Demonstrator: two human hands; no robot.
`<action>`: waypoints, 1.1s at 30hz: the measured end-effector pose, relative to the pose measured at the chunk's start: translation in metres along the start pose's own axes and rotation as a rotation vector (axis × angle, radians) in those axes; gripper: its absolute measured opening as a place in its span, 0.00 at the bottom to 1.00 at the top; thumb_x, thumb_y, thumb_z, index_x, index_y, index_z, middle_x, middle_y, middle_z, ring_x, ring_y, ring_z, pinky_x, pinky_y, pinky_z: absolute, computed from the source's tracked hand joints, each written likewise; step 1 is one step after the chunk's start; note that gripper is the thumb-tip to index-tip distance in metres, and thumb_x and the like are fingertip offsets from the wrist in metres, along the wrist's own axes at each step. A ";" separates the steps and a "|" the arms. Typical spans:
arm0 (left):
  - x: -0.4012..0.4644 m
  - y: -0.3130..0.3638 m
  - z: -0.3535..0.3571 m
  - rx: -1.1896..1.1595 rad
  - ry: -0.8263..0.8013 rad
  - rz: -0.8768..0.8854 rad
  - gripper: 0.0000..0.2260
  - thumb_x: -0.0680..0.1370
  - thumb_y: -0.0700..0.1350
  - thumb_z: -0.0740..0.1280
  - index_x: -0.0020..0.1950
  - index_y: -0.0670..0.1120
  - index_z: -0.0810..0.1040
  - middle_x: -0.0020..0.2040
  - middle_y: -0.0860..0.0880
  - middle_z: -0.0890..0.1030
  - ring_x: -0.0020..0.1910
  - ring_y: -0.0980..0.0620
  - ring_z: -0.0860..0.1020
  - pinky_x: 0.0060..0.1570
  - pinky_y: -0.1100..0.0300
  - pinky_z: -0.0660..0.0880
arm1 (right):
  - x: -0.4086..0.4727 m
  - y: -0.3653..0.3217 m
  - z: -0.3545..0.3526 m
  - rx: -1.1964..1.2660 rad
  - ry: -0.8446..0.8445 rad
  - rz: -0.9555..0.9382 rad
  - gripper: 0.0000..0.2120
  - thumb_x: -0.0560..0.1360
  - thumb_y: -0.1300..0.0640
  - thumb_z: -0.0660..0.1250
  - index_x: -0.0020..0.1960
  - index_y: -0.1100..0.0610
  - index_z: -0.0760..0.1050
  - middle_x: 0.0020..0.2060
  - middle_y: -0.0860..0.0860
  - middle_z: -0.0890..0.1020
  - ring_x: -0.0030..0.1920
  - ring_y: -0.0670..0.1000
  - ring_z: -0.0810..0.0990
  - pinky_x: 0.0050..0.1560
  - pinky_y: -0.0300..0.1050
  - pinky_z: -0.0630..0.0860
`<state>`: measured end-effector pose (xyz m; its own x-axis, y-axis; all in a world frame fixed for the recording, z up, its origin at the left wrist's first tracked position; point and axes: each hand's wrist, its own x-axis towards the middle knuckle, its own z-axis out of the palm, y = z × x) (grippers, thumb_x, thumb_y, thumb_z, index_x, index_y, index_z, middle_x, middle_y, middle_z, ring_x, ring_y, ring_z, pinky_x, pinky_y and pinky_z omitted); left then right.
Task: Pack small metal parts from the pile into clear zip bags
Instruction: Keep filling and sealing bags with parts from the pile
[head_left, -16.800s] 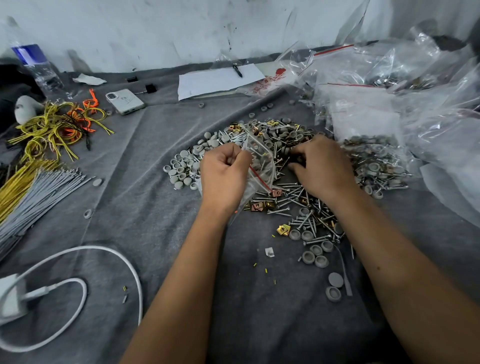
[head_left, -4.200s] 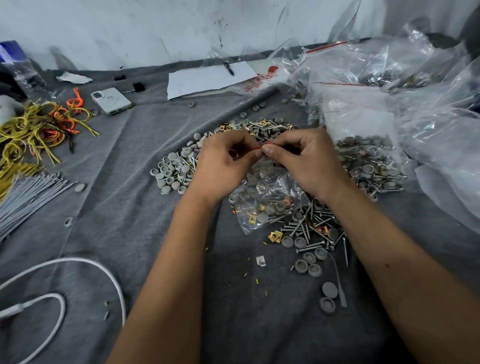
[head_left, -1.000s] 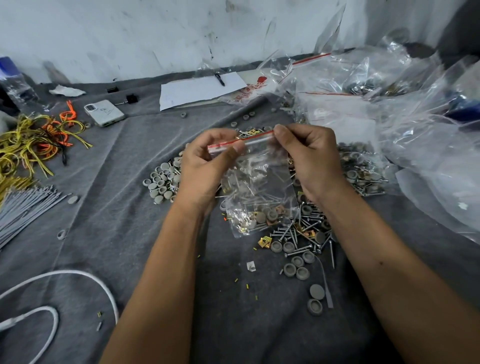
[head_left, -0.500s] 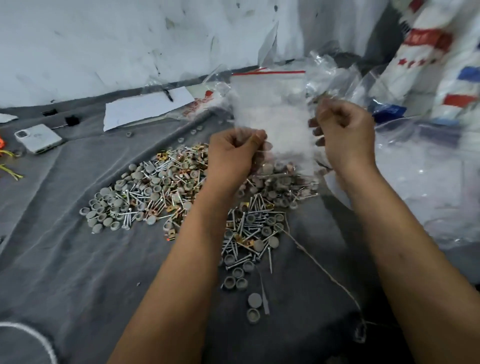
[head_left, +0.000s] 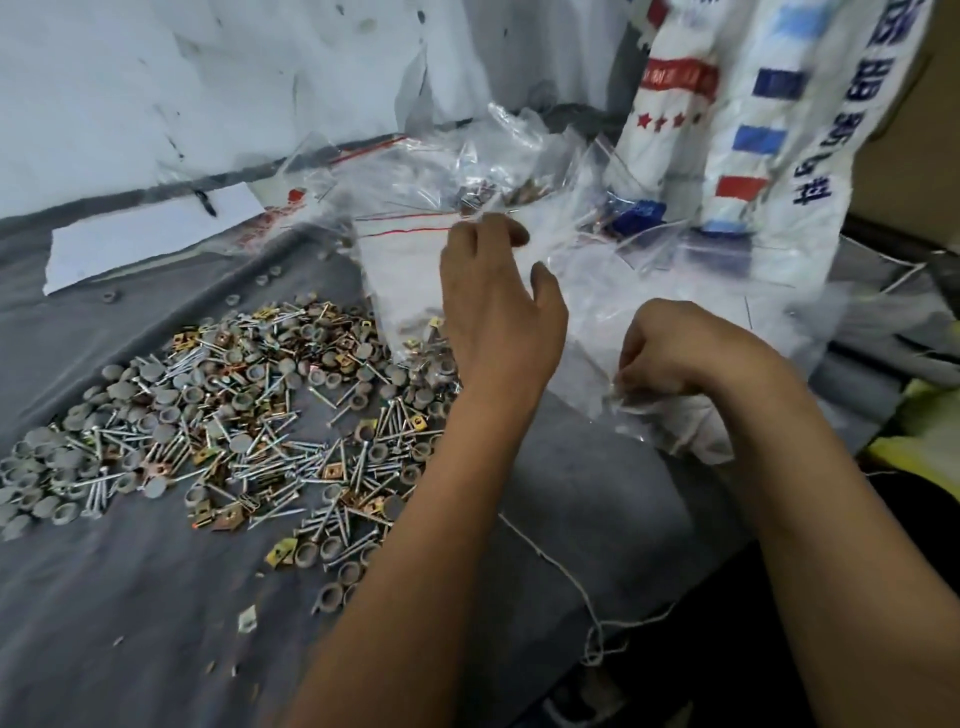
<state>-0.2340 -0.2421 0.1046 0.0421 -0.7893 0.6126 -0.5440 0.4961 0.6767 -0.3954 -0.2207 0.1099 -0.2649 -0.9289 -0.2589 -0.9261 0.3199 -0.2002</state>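
Small metal parts (head_left: 228, 415): loose pile of screws, grey caps and brass clips, spread on the grey-covered table (head_left: 130, 623), left of both hands. Clear zip bags (head_left: 410, 260): heap at the table's far right, red-striped mouths, some already holding parts. Left hand (head_left: 498, 312): fingers relaxed and apart, raised among the bags, holding nothing visible. Right hand (head_left: 680, 353): fingers curled, pinching thin clear plastic near the table's edge. Handling advice: separate one bag from the heap, open its mouth fully, and carry it beside the pile before loading.
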 end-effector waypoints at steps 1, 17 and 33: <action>-0.004 0.000 0.002 -0.018 -0.036 -0.021 0.10 0.77 0.39 0.69 0.59 0.42 0.78 0.58 0.45 0.77 0.54 0.46 0.77 0.53 0.54 0.73 | -0.003 0.002 -0.001 -0.010 0.008 -0.018 0.06 0.71 0.55 0.78 0.46 0.56 0.85 0.42 0.54 0.85 0.43 0.54 0.83 0.42 0.46 0.80; -0.030 0.007 0.045 -0.114 -0.574 -0.461 0.23 0.74 0.48 0.79 0.63 0.45 0.71 0.52 0.47 0.82 0.51 0.47 0.81 0.47 0.54 0.77 | 0.004 0.024 0.001 0.309 0.410 0.053 0.14 0.71 0.56 0.81 0.55 0.55 0.84 0.53 0.56 0.85 0.53 0.57 0.83 0.56 0.51 0.80; 0.012 -0.026 -0.103 -0.978 0.137 -0.730 0.08 0.76 0.28 0.71 0.43 0.40 0.78 0.40 0.42 0.84 0.34 0.50 0.84 0.43 0.57 0.85 | -0.027 -0.113 -0.022 0.747 0.476 -0.248 0.30 0.74 0.33 0.69 0.60 0.58 0.79 0.47 0.49 0.83 0.46 0.49 0.81 0.49 0.47 0.76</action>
<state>-0.1327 -0.2273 0.1371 0.1929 -0.9804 -0.0405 0.4990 0.0625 0.8643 -0.2895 -0.2354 0.1606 -0.3176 -0.9129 0.2564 -0.6010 -0.0153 -0.7991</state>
